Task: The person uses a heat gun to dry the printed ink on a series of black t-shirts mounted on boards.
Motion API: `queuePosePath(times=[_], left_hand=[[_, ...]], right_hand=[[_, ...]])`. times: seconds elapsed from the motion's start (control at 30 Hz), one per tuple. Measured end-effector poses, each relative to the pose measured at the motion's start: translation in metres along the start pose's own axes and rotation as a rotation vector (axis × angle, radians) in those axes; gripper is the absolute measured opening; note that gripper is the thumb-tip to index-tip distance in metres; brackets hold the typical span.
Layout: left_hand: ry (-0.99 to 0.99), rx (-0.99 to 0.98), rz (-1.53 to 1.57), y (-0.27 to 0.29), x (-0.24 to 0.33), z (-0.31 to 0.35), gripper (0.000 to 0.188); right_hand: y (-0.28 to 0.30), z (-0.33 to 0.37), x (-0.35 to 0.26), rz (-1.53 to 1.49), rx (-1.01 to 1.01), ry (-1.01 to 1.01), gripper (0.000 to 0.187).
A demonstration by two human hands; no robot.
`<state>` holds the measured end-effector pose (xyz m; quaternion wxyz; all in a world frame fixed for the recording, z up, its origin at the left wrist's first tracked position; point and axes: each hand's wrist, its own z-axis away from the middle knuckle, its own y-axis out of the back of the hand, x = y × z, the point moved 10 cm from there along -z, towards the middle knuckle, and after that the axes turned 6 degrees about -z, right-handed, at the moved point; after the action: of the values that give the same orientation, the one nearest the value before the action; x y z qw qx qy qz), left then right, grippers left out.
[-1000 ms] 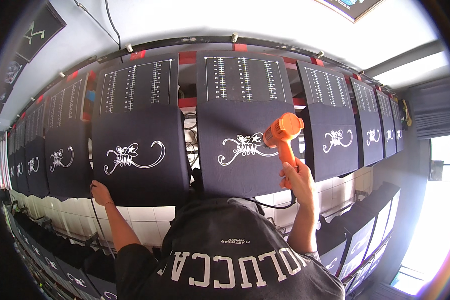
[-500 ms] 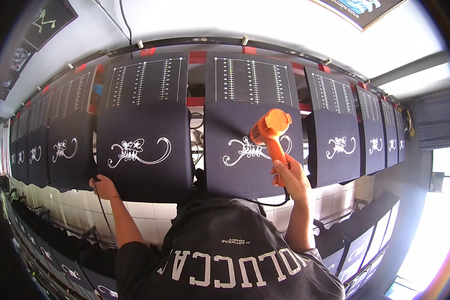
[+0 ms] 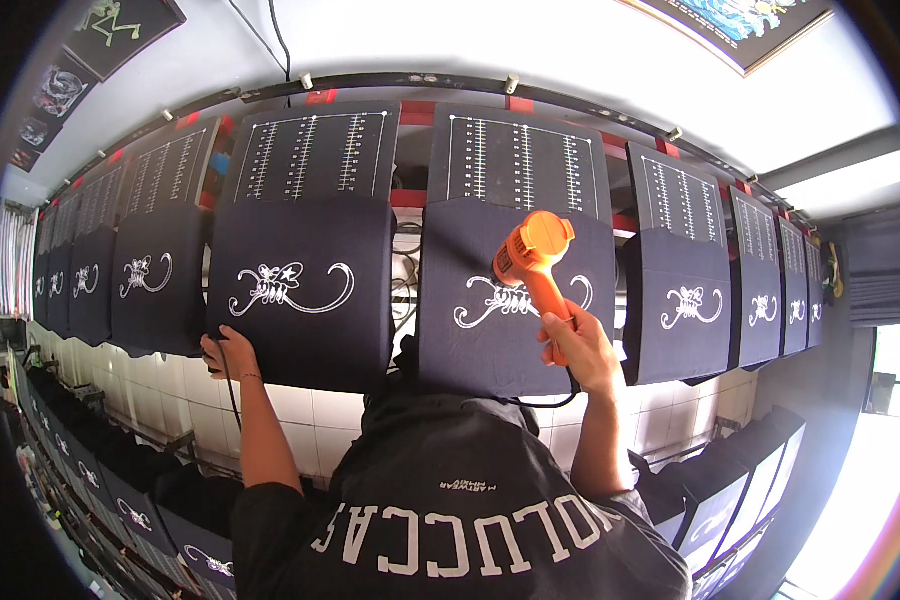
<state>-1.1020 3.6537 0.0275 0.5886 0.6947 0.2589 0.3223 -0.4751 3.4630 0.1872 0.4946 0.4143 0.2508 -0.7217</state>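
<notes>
My right hand (image 3: pixel 585 352) is wrapped round the handle of an orange heat gun (image 3: pixel 544 248). The gun's nozzle points down and left at a white line print on a dark shirt (image 3: pixel 470 360), covering part of the design. That shirt is pulled over a flat black board (image 3: pixel 550 165) marked with white ruler lines. Off to the left, my left hand (image 3: pixel 232 357) is closed on a thin black cord (image 3: pixel 234 395), near the lower left corner of the neighbouring dark shirt (image 3: pixel 305 340), which bears a similar white print.
More boards with printed dark shirts (image 3: pixel 685 340) continue in a row on both sides. Behind them runs a dark rail (image 3: pixel 410 82). Another row of shirts (image 3: pixel 120 470) stands lower down, past a tiled floor (image 3: pixel 310 405). A bright opening (image 3: pixel 850 450) is at the right.
The view has shifted, so the boards sit slightly farther right. The heat gun has moved a little left across the print. My left hand keeps hold of the cord.
</notes>
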Motion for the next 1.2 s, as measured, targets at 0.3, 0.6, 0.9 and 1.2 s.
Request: queuePosePath(times=[0.3,0.6,0.9,1.2], left_hand=[[-0.003,0.041,0.015,0.010,0.006,0.006,0.062],[0.000,0.049,0.033,0.008,0.006,0.002,0.059],[0.018,0.037,0.008,0.010,0.004,0.004,0.061],[0.023,0.005,0.002,0.015,0.009,0.007,0.061]], right_hand=[[0.022,0.015,0.009,0.054,0.063,0.009,0.036],[0.035,0.034,0.020,0.046,0.112,0.041,0.037],[0.044,0.052,0.030,0.038,0.112,-0.044,0.038],[0.037,0.044,0.032,0.016,0.086,0.016,0.038]])
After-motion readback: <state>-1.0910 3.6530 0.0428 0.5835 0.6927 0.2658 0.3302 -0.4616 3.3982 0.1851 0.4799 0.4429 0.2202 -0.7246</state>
